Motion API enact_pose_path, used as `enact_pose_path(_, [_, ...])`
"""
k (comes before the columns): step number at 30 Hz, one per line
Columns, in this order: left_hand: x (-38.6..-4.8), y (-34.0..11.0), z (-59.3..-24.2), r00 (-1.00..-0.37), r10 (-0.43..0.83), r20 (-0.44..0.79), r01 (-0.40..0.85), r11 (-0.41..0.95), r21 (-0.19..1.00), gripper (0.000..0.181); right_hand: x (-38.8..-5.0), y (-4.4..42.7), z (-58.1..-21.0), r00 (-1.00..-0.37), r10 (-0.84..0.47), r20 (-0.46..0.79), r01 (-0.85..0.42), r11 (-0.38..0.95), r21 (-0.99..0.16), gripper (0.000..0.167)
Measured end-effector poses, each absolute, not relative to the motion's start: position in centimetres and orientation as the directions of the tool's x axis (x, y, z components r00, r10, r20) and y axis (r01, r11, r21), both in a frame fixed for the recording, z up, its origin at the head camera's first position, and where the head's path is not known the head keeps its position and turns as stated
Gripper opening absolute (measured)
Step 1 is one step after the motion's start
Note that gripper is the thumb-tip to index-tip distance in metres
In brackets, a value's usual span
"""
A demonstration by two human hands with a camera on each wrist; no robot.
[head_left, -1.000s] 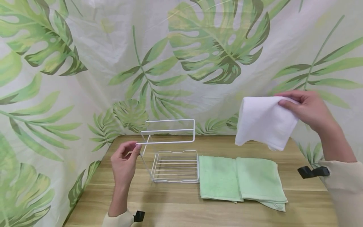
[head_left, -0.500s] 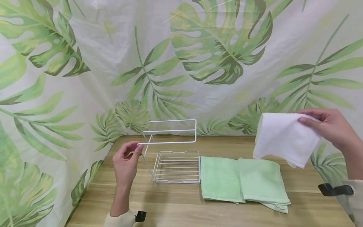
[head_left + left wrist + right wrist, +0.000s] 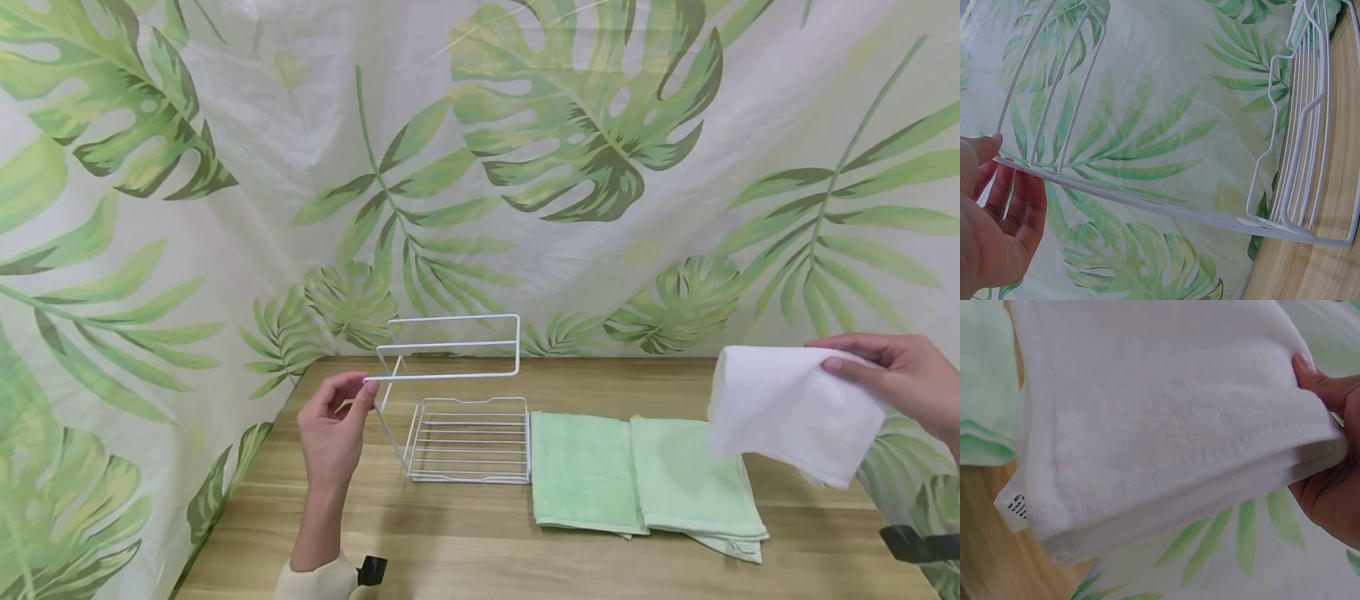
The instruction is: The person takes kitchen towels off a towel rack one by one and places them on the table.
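Observation:
A white wire rack (image 3: pixel 468 481) stands on the table, with a slatted base and an upper bar frame joined at its left side. My left hand (image 3: pixel 333 425) pinches the front left corner of that upper frame; the left wrist view shows thumb and fingers (image 3: pixel 1036 203) around the wire (image 3: pixel 1147 201). Over at the right, my right hand (image 3: pixel 903 379) grips a folded white towel (image 3: pixel 795 412) by its upper right edge, up off the table. Its layered edge and a small printed label (image 3: pixel 1015 503) show in the right wrist view.
Two folded green towels, a left one (image 3: pixel 585 471) and a right one (image 3: pixel 693 479), lie side by side, just right of the rack. Underneath is a wood-grain table (image 3: pixel 450 542). A leaf-patterned curtain (image 3: pixel 420 125) hangs behind and at the sides.
My right hand has carried the white towel right and downward, from above the green towels toward the table's right side. The left hand still holds the rack, which stays in place.

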State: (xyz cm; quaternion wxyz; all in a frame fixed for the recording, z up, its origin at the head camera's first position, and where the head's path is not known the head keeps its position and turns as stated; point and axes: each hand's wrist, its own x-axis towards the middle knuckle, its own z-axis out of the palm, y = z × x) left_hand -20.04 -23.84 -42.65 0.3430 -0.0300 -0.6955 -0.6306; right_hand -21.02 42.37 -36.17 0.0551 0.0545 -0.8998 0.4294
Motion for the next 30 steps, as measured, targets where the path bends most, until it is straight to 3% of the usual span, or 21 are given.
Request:
enact_pose_path(6, [-20.0, -23.9, -42.7, -0.763, -0.389, 0.515, 0.473, 0.207, 0.857, 0.018, -19.9, 43.8, -37.8, -0.99, -0.063, 0.128, -0.14, 0.614, -0.777, 0.032])
enact_pose_path(22, [-19.8, -23.9, -42.6, -0.768, -0.393, 0.506, 0.453, 0.224, 0.863, 0.016, -17.9, 46.0, -41.0, -0.958, -0.121, 0.259, -0.282, 0.557, -0.781, 0.056])
enact_pose_path(30, [-19.9, -23.8, -42.6, -0.77, -0.392, 0.504, 0.457, 0.213, 0.864, 0.019, -17.6, 46.9, -41.1, -0.965, -0.156, 0.209, -0.26, 0.501, -0.825, 0.063])
